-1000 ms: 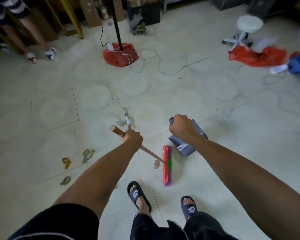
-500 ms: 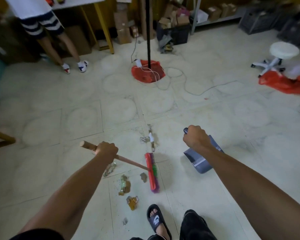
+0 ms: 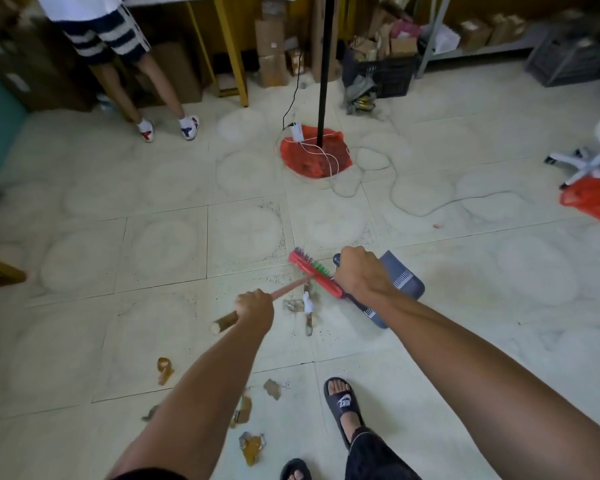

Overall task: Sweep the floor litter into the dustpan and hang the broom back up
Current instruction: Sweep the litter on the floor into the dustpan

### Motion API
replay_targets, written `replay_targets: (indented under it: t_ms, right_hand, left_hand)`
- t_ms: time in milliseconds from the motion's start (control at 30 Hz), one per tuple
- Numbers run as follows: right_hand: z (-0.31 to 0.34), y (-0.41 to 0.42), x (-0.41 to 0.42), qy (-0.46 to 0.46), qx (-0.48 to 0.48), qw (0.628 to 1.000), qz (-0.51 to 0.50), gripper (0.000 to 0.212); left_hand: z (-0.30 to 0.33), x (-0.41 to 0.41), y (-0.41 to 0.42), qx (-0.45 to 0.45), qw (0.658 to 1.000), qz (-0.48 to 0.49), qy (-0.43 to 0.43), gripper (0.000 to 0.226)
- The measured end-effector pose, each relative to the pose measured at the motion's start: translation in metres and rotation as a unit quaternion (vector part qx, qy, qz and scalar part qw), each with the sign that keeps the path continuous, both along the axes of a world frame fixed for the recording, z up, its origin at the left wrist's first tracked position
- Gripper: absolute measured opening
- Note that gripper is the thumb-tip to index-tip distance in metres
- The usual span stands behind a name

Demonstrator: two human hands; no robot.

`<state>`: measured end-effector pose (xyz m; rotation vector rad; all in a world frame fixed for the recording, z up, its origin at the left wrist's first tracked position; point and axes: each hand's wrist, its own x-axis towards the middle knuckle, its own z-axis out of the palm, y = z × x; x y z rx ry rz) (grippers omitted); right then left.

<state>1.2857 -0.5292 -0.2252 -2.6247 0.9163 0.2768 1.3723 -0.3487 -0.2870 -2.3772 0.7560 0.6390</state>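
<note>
Your left hand (image 3: 255,311) has a closed grip on the broom (image 3: 314,277) handle. Your right hand (image 3: 361,273) has a closed grip on the dustpan (image 3: 400,280) handle, just right of the brush. A small pile of litter (image 3: 305,306) lies on the floor near the dustpan's mouth. More scraps (image 3: 252,446) lie near your feet. You are early in the job: nothing shows in the dustpan yet, and the broom is not hung up.

Both our arms reach forward and down, bare to the elbow and nearly straight. Our left hand (image 3: 253,311) is curled in a tight fist, knuckles up, closed around a broom handle (image 3: 255,304). Our right hand (image 3: 362,275) sits further forward, wrist bent, fist clenched on the dustpan (image 3: 400,277) grip.
</note>
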Motion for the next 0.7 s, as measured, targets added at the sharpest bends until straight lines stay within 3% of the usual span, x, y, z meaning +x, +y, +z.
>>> replay_targets:
  t_ms: [133,300,500,700]
  right_hand:
    - [-0.001,-0.029,0.037,0.024,0.001,0.999,0.036,0.012]
    - [0.008,-0.031,0.073,0.04,0.023,0.995,0.085,0.013]
    - [0.015,0.02,0.091,0.044,0.03,0.987,0.154,0.016]
    - [0.018,0.11,0.073,0.053,0.034,0.972,0.228,0.017]
  left_hand:
    - [-0.017,0.008,-0.023,0.016,0.998,0.028,0.052,0.034]
    - [-0.007,0.02,0.019,0.029,0.992,0.103,0.071,0.039]
    - [0.018,0.013,0.076,0.056,0.977,0.179,0.098,0.04]
    - [0.021,-0.048,0.187,0.028,0.958,0.268,0.094,0.04]
